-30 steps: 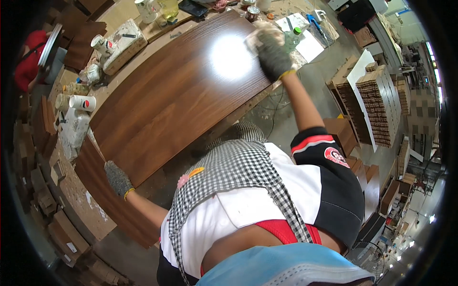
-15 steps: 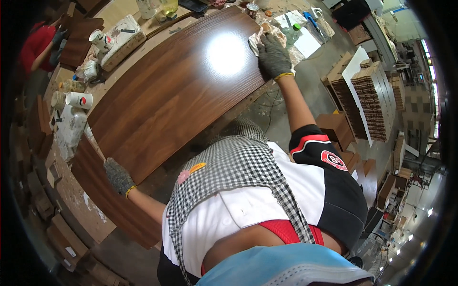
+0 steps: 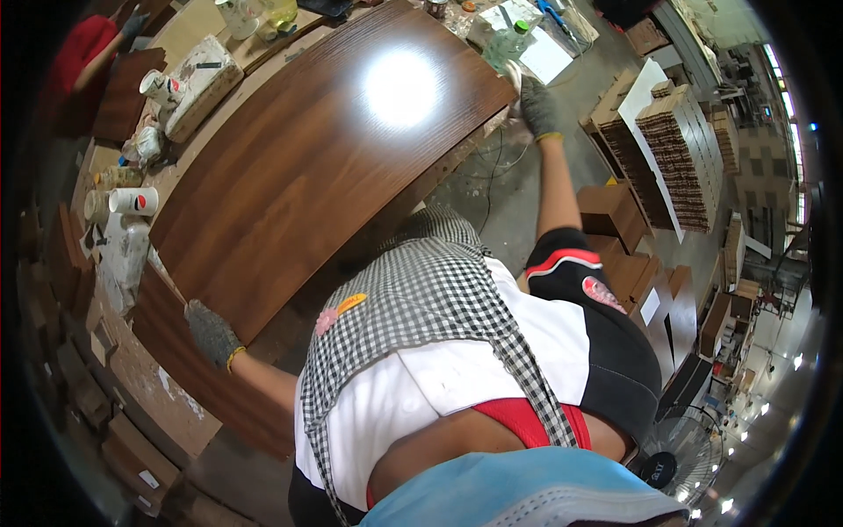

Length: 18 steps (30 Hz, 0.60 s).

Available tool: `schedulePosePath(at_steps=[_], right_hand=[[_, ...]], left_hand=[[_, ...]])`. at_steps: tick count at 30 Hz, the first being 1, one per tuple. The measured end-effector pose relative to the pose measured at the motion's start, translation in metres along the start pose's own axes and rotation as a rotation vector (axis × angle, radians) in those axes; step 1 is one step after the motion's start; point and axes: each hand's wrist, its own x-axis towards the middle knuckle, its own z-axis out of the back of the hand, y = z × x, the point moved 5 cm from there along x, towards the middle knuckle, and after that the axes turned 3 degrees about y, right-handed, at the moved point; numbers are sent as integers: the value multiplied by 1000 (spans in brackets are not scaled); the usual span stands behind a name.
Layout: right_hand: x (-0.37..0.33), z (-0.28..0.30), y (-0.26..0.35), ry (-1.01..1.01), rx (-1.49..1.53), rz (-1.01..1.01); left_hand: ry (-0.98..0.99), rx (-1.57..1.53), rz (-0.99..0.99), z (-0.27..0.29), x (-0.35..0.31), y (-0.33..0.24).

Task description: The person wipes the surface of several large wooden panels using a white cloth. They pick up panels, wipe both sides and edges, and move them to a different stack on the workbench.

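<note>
A large brown wood-grain panel (image 3: 299,184) lies slantwise on the workbench, with a bright light reflected near its far right part. My left hand (image 3: 211,334), in a grey glove with a yellow cuff, is closed on the panel's near left end. At the right end, my right hand (image 3: 539,107), gloved alike, is closed around a pale cloth (image 3: 514,77), pressing it along the panel's edge. Most of the cloth is hidden by that hand. Under the panel's left end shows a second brown panel (image 3: 189,373).
White paper cups (image 3: 133,201) and a stained block (image 3: 204,88) line the bench's left side. A green-capped bottle (image 3: 509,46) stands beyond my right hand. Stacked cardboard (image 3: 680,158) rises at the right. Another person's red sleeve (image 3: 79,57) shows at far left.
My right hand has moved with the cloth from the panel's top near its far right corner to its right edge. My left hand keeps its place at the left end.
</note>
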Motion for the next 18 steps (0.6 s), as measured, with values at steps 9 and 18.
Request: schedulePosePath(at_steps=[9,18], right_hand=[[-30,45,120,163,221,525],[-184,-95,332,449,-387,1265]], left_hand=[[141,-567,29,45,-1,-56],[385,-927,435,59,6,-47]])
